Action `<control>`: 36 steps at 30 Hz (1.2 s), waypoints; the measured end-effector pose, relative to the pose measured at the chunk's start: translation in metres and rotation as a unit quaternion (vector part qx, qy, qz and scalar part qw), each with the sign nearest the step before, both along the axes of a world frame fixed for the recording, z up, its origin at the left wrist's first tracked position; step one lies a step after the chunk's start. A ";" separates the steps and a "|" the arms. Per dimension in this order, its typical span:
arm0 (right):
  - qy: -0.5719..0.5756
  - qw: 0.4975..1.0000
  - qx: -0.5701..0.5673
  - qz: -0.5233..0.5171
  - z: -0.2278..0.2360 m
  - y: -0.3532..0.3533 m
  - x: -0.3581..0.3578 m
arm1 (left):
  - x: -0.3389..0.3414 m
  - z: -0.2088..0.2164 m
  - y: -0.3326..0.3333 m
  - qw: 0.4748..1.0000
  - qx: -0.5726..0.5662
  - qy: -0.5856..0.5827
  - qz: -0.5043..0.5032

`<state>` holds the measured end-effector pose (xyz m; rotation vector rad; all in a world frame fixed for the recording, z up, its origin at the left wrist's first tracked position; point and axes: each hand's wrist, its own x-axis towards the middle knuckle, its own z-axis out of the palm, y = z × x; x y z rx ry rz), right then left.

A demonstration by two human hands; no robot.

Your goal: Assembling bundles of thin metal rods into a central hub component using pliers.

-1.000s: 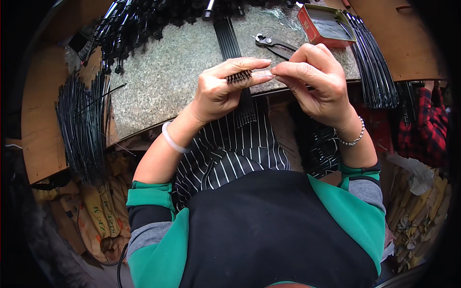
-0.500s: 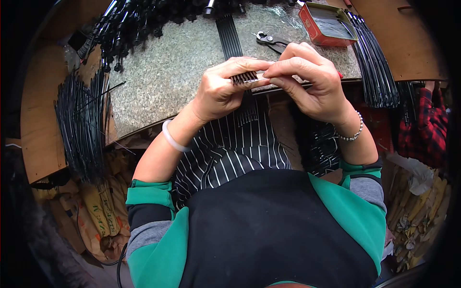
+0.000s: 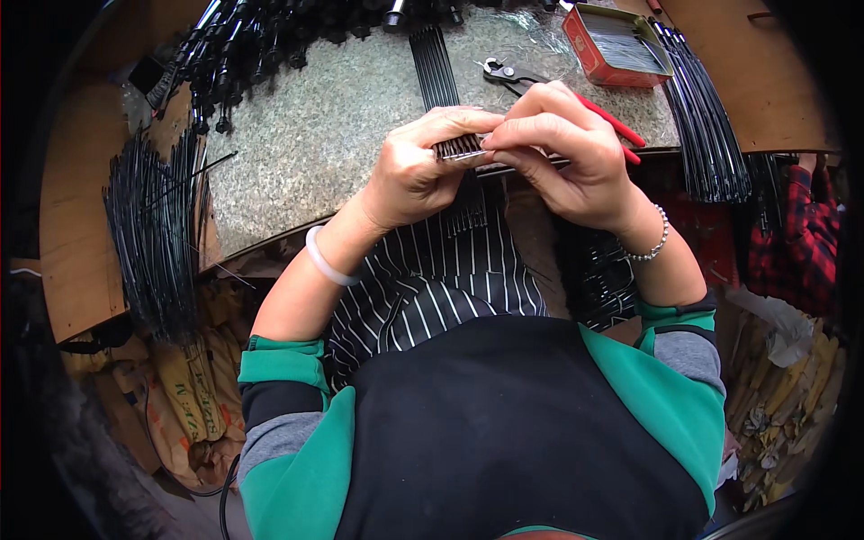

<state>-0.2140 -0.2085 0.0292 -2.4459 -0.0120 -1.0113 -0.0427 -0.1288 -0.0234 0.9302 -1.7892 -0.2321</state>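
My left hand (image 3: 409, 166) is closed around a dark toothed strip (image 3: 459, 146), held above the table's front edge. A thin bright line, like a wire, runs along the strip's near side. My right hand (image 3: 576, 148) pinches thumb and fingertips together at the strip's right end; what lies between them is too small to make out. Below my left hand passes a flat row of thin black rods (image 3: 436, 67), from the tabletop over its edge toward my lap. Pliers with red handles (image 3: 614, 121) lie partly behind my right hand.
A red box (image 3: 589, 54) of fine clear or silvery strands stands at the back right. Beside it rests a bundle of black rods (image 3: 706, 117). More rods (image 3: 153, 225) hang over the left edge. Black parts with shiny tips (image 3: 243, 54) cover the back left of the speckled tabletop (image 3: 306, 153).
My right hand has shifted slightly left, closer to my left fingers, showing more of the pliers' red handles. My left hand keeps its hold on the toothed strip.
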 end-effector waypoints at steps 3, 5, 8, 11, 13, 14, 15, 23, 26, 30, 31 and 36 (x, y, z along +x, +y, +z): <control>0.027 0.983 0.181 0.012 -0.005 0.005 0.001 | -0.001 0.000 0.000 1.000 -0.016 -0.003 -0.007; -0.001 0.995 0.104 0.007 -0.005 0.007 0.005 | -0.001 0.000 0.002 1.000 -0.002 -0.003 0.004; -0.020 0.998 0.056 0.017 -0.002 0.009 0.011 | -0.002 0.004 0.005 0.999 0.032 -0.018 0.006; -0.017 0.998 0.026 0.061 -0.005 0.007 0.012 | 0.001 0.012 0.008 0.995 0.086 -0.050 -0.002; 0.009 0.998 0.021 0.058 -0.009 0.012 0.006 | 0.013 0.017 0.012 0.993 0.055 -0.098 -0.044; 0.034 0.998 0.018 0.055 -0.009 0.017 0.003 | 0.024 0.013 0.012 0.995 0.056 -0.033 -0.082; 0.043 0.997 0.017 0.055 -0.007 0.022 0.001 | 0.028 0.008 0.014 0.992 0.104 0.011 -0.069; -0.005 0.991 0.121 -0.056 -0.008 0.025 -0.026 | 0.021 0.005 0.019 0.938 0.208 -0.274 -0.052; -0.046 0.961 0.219 -0.163 -0.029 0.014 -0.036 | 0.016 0.018 0.035 0.927 0.212 -0.303 -0.070; -0.046 0.953 0.182 -0.237 -0.056 0.008 -0.037 | 0.006 0.028 0.045 0.886 0.231 -0.398 -0.058; -0.038 0.957 0.149 -0.247 -0.061 0.007 -0.037 | 0.003 0.029 0.046 0.865 0.236 -0.441 -0.045; -0.016 0.960 -0.016 -0.281 -0.072 0.009 -0.026 | 0.003 -0.027 0.049 0.938 0.033 -0.337 0.075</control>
